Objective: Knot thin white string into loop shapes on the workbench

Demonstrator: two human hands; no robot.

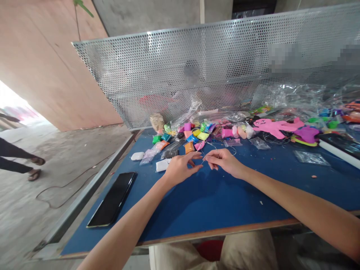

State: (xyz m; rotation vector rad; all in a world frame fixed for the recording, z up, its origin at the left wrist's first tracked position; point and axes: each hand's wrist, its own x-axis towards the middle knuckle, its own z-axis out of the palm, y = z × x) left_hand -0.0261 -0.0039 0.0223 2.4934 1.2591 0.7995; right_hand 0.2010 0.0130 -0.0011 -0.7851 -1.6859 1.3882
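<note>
Over the middle of the blue table (225,198), my left hand (182,165) and my right hand (221,160) are close together. A thin pale wire (233,146) loops out between them toward the back. The fingertips of my right hand are pinched on this wire. My left hand has its thumb and fingers bent toward the same wire, with a small gap between them; its exact hold is too small to tell. Behind the hands lie several colourful clay packets (201,135). A white block (162,165) sits beside my left hand.
A black phone (112,200) lies at the left, near a white case (137,156). Pink cut-out figure (274,126), clear bags (311,158) and a white-edged box (340,153) are at the right. A perforated metal panel (168,67) stands behind. A person's legs (15,157) show at far left.
</note>
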